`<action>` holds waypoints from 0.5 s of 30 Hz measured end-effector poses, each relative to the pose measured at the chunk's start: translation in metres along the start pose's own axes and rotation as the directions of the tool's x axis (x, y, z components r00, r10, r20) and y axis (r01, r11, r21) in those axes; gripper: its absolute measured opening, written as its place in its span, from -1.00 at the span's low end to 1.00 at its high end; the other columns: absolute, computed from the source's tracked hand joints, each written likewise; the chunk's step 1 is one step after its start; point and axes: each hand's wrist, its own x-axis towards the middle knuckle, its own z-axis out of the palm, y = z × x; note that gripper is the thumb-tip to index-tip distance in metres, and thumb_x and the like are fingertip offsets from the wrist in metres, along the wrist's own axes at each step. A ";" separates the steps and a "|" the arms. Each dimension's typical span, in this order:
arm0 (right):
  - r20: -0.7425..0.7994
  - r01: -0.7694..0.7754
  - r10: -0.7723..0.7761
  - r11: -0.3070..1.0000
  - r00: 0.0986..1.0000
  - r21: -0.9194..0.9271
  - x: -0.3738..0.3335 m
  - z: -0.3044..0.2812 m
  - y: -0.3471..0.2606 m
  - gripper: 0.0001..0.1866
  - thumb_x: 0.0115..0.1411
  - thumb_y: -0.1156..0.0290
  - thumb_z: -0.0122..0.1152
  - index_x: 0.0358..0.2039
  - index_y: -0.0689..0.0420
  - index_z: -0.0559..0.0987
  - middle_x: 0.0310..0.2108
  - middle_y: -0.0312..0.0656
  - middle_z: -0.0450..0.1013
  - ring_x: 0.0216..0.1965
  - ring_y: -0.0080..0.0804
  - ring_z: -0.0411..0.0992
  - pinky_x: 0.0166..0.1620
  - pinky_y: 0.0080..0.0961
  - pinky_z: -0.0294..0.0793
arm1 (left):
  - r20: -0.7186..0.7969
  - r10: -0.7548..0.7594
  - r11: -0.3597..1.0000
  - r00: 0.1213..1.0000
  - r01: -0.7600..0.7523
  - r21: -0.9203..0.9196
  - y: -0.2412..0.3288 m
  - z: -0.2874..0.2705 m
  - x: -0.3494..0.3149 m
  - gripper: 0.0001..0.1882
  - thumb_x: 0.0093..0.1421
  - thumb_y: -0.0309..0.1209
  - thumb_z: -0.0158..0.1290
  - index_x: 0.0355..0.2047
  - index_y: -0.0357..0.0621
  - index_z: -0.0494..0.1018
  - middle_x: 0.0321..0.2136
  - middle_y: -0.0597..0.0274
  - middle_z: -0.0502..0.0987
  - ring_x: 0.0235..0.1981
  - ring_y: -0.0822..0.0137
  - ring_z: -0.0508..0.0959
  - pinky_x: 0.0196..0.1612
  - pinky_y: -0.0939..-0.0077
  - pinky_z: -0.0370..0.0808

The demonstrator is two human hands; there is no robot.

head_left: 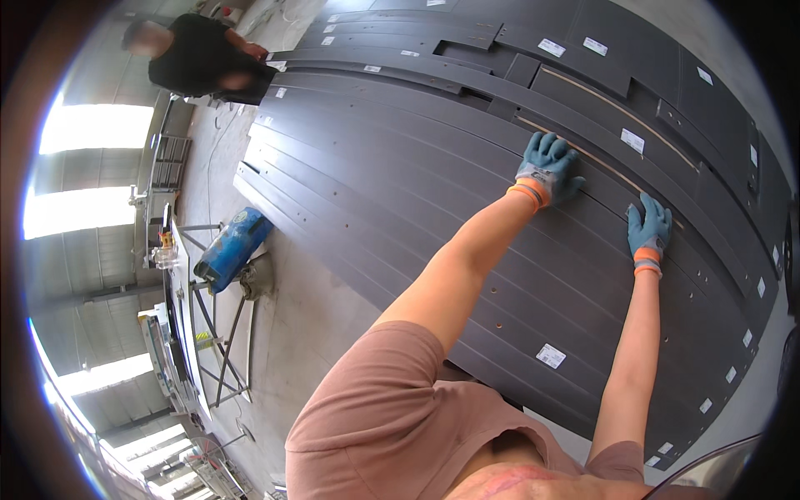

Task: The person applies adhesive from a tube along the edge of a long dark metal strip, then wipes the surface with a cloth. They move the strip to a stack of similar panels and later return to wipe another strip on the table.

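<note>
Both of my hands wear blue-green gloves with orange cuffs. Several long dark grey panels (433,196) lie side by side and stacked in front of me. My left hand (546,165) rests with spread fingers on a panel edge, beside a narrow strip with a light brown edge (596,160). Farther right, my right hand (651,227) reaches over the same edge, fingers stretched out and thumb apart. Neither hand visibly grips anything, though the fingertips' undersides are hidden.
White labels (551,356) dot the panels. Another person (204,54) in dark clothes stands at the far left end of the panels. A blue cylindrical tank (233,248) and a metal-framed table (218,367) stand on the floor to the left.
</note>
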 end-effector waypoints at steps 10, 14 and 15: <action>-0.198 -0.001 0.018 0.996 0.980 0.090 0.012 -0.016 -0.015 -0.65 0.13 0.28 0.40 -0.06 0.05 0.65 -0.07 -0.12 0.56 0.00 -0.01 0.47 0.12 -0.11 0.44 | -0.052 0.106 0.989 0.993 -0.100 0.105 -0.013 0.019 -0.001 -0.46 0.19 0.02 0.20 0.05 -0.03 0.55 0.05 0.06 0.51 0.15 -0.07 0.42 0.27 -0.02 0.30; -0.192 -0.041 0.062 0.993 0.979 0.111 0.028 -0.032 -0.006 -0.61 0.06 0.34 0.42 -0.06 0.09 0.63 -0.05 -0.08 0.53 -0.01 0.00 0.45 0.10 -0.10 0.44 | 0.044 0.067 0.993 0.997 -0.071 0.098 -0.002 0.019 0.003 -0.46 0.18 0.02 0.21 0.06 -0.01 0.52 0.03 0.05 0.53 0.14 -0.10 0.43 0.30 -0.05 0.28; -0.211 -0.043 0.058 0.996 0.976 0.078 0.033 -0.028 0.002 -0.58 0.05 0.30 0.43 -0.05 0.07 0.62 -0.03 -0.09 0.51 0.04 0.00 0.43 0.14 -0.08 0.42 | 0.030 0.084 0.990 0.996 -0.087 0.113 -0.005 0.024 0.001 -0.46 0.17 0.03 0.21 0.06 0.01 0.52 0.05 0.06 0.53 0.16 -0.11 0.43 0.30 -0.04 0.29</action>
